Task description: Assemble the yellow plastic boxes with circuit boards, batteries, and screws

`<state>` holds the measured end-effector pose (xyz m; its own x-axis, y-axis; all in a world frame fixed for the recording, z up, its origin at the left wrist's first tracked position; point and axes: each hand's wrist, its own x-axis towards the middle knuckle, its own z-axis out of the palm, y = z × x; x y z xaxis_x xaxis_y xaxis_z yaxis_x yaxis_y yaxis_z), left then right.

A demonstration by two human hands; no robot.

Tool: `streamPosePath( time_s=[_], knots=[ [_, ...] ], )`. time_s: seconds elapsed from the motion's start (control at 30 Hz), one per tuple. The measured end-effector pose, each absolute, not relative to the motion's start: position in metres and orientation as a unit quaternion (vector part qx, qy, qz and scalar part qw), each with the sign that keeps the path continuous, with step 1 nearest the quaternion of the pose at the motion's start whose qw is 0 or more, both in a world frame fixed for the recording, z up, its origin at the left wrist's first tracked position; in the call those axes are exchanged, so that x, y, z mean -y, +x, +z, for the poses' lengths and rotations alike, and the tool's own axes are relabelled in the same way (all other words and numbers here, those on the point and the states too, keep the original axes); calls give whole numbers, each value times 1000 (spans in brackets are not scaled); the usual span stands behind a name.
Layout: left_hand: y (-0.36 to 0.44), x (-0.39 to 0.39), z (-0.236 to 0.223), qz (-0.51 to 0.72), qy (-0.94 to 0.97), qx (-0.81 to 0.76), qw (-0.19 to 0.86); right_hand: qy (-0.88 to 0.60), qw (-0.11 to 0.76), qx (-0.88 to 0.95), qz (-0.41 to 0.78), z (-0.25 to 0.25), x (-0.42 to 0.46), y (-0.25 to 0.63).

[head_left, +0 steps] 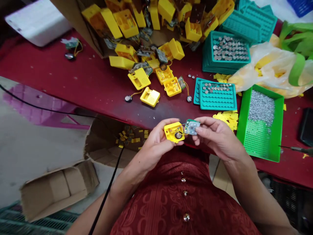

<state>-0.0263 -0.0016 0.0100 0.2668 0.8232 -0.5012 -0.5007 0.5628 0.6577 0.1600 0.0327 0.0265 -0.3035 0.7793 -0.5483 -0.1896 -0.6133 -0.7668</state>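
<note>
My left hand [159, 137] grips a small yellow plastic case [169, 131] by its sides, its open inside facing up. Inside the case lies a round, dark-centred speaker [178, 134]. Between the thumb and fingers of my right hand [212, 132] is a small circuit board [192, 127]. Thin wires run from the board to the case. Both hands are close together, just off the table's front edge. Beyond them on the table lie more yellow cases [150, 97], some opened, with boards and speakers on wires.
A cardboard box of yellow cases [126, 23] lies at the back. To the right are teal trays [217, 101] with button cells, a green bin [262, 143] of small metal parts, and a screwdriver tip [297, 149]. A cardboard carton [97, 143] and purple stool [41, 104] stand below left.
</note>
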Motion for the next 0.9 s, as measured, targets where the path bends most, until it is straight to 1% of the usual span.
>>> streamPosePath(
  time_s=[0.07, 0.13, 0.23, 0.33, 0.43, 0.5, 0.6, 0.73, 0.9],
  knots=[
    [-25, 1, 10, 421, 187, -437, 773, -508, 340, 342, 713, 30, -33, 156],
    [-22, -1, 10, 399, 194, -469, 764, -534, 354, 417, 644, 35, -33, 150],
    [-15, -5, 9, 367, 213, -502, 753, -568, 341, 584, 469, 45, -29, 140],
    [-12, -5, 9, 386, 235, -481, 752, -523, 292, 746, 291, 56, -25, 134],
    [-16, -3, 9, 416, 223, -440, 764, -464, 278, 817, 202, 64, -21, 133],
    [-22, -1, 9, 424, 180, -411, 787, -441, 275, 833, 192, 66, -18, 135],
    [-33, 1, 10, 423, 108, -370, 820, -392, 253, 855, 226, 63, -12, 137],
    [-45, 0, 12, 394, 70, -361, 842, -328, 222, 882, 256, 53, -2, 139],
    [-47, 3, 13, 375, 69, -344, 858, -332, 178, 884, 275, 51, 7, 139]
  ],
)
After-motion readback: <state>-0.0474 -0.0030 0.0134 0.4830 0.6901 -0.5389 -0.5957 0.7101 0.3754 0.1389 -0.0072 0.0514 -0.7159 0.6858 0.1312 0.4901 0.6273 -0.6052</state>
